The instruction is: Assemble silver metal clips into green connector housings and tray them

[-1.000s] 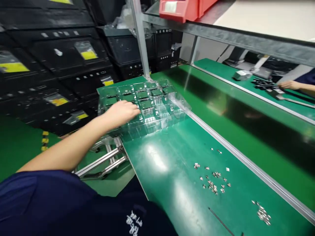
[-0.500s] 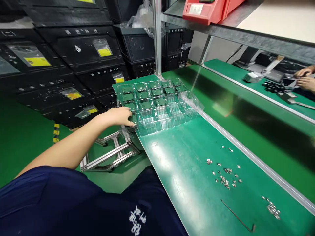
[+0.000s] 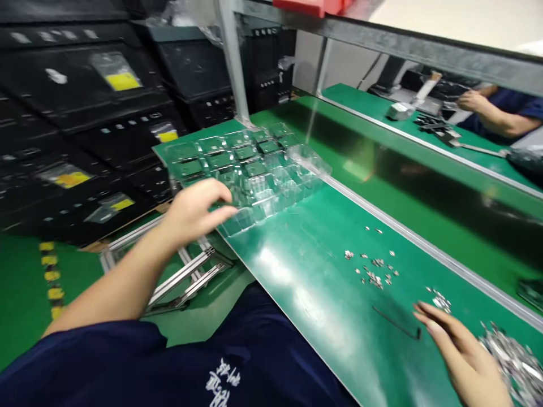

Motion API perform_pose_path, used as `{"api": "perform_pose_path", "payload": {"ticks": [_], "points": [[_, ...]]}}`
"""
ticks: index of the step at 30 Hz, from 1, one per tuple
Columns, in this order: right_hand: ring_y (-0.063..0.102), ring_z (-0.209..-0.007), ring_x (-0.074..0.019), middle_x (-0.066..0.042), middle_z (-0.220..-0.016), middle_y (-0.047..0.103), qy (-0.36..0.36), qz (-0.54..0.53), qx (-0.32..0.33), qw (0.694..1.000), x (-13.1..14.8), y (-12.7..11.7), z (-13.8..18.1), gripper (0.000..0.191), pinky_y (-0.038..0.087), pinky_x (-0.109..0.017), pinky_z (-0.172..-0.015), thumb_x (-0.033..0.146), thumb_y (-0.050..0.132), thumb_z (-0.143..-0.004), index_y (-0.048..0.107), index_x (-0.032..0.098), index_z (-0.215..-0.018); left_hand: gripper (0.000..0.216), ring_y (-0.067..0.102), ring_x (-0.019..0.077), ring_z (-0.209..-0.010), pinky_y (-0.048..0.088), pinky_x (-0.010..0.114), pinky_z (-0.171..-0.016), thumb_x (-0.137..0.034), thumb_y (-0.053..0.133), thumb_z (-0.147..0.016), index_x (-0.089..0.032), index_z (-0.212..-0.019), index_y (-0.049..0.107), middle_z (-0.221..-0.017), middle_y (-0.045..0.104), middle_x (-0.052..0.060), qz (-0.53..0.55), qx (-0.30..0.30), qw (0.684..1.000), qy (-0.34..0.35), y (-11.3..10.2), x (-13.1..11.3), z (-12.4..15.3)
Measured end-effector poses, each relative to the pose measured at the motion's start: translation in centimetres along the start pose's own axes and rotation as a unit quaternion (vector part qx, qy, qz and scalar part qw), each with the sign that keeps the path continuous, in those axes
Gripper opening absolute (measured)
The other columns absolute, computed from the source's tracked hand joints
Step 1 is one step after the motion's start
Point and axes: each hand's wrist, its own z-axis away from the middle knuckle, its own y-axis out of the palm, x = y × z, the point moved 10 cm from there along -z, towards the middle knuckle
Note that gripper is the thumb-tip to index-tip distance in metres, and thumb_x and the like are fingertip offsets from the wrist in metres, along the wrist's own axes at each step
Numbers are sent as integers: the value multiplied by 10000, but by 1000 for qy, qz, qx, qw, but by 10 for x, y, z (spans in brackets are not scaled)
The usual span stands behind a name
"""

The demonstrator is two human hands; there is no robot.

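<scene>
My left hand hovers at the near left corner of a clear plastic blister tray, thumb and fingers apart. I make out nothing held between them, though the view is blurred. Dark green flat pieces sit in several tray pockets; the front and right pockets show only clear plastic. At the lower right, my right hand is over the green bench top, its fingers stretched out and slightly apart. Just left of its fingertips lies a black hex key. Small shiny metal parts are scattered beyond the key.
A larger heap of metal pieces lies right of my right hand. Black crates are stacked at the left. A metal shelf post rises behind the tray. Across the bench, a co-worker's arm shows.
My left hand has lifted off a green piece at the tray's corner and its fingers have parted. My right hand has come into view at the lower right. The camera view has shifted right.
</scene>
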Motion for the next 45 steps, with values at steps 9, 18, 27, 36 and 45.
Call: {"api": "perform_pose_path", "payload": {"ticks": [9, 18, 27, 36, 45], "points": [[570, -1102, -217, -106, -1339, 473, -21, -257, 153, 954, 89, 113, 9, 561, 527, -418, -916, 362, 563, -879, 344, 274, -1388, 172, 597, 135, -620, 399, 249, -521, -109, 491, -875, -199, -842, 635, -733, 686, 37, 128, 114, 853, 494, 164, -228, 94], [370, -1325, -284, -116, -1434, 362, -120, -51, 118, 984, 57, 77, 31, 677, 352, -525, -1084, 263, 616, -838, 293, 280, -1433, 250, 611, 208, -914, 468, 328, -781, -281, 411, -928, -205, -962, 647, -956, 675, 71, 72, 208, 936, 275, 241, -194, -21], [544, -1147, -246, -92, -1343, 452, -70, -115, -47, 990, 30, 37, 22, 483, 459, -478, -989, 292, 535, -911, 393, 316, -1372, 125, 569, 243, -981, 446, 316, -774, -177, 528, -840, -171, -888, 644, -974, 628, 90, 14, 271, 948, 169, 351, -187, -119], [613, -960, -206, -52, -1047, 617, -31, -215, -69, 974, 44, 28, 36, 268, 501, -392, -861, 267, 522, -931, 535, 300, -1197, 138, 615, 137, -687, 466, 253, -660, -279, 543, -853, -192, -795, 633, -747, 670, -15, 283, 304, 898, 144, 245, -224, -35], [567, -751, -151, -25, -802, 588, -64, -313, 44, 946, 98, 68, 52, 176, 466, -282, -698, 362, 562, -920, 579, 206, -842, 213, 538, 83, -520, 422, 192, -525, -357, 516, -905, -182, -785, 540, -591, 577, -32, 545, 408, 731, 53, 226, -238, 95]]}}
